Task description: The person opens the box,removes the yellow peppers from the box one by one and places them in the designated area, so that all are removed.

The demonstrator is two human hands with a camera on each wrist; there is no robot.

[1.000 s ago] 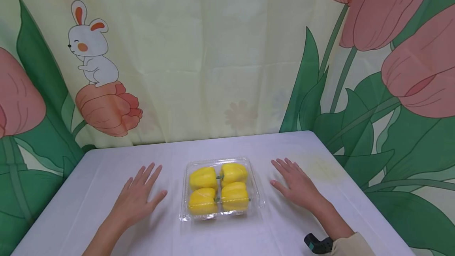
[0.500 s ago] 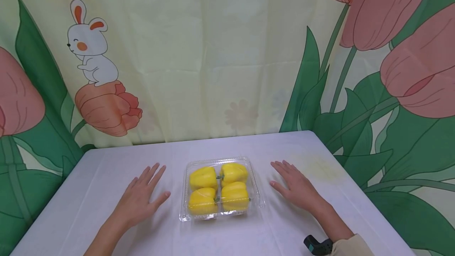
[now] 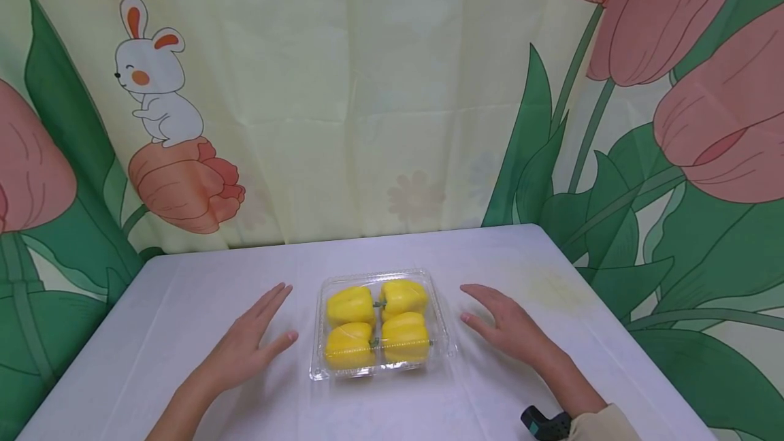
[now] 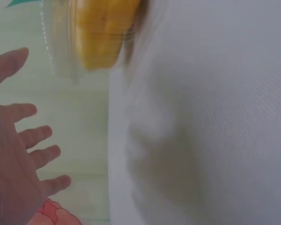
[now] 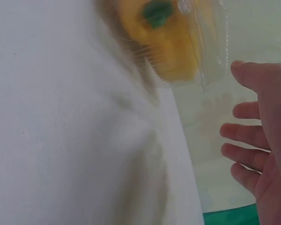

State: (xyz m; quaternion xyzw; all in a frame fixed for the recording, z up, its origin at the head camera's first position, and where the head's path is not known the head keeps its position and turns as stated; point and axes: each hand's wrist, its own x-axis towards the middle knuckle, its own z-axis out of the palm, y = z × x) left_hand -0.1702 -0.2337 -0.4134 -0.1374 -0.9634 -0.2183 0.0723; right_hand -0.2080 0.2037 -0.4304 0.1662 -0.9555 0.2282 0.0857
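Note:
A clear plastic clamshell box (image 3: 437, 322) sits on the table, its lid down, with several yellow bell peppers (image 3: 405, 337) inside. Green stems show between them. My left hand (image 3: 241, 349) hovers to the left of the box, fingers straight and thumb spread, touching nothing. On the other side, my right hand (image 3: 508, 325) is held in the air, its fingers slightly bent and its thumb apart from them. In the left wrist view the palm of the left hand (image 4: 14, 164) faces the box (image 4: 61, 42). The right wrist view shows the right hand (image 5: 267, 136) apart from the box too.
A white cloth covers the table (image 3: 367, 414), with a faint yellowish stain at the right. Behind it hangs a curtain (image 3: 367, 121) printed with tulips and a rabbit. A black device (image 3: 545, 422) is worn at the right wrist by a beige sleeve (image 3: 603, 424).
Both hands have drifted slightly inward toward the box and turned so their palms face it more. The box and the peppers have stayed put.

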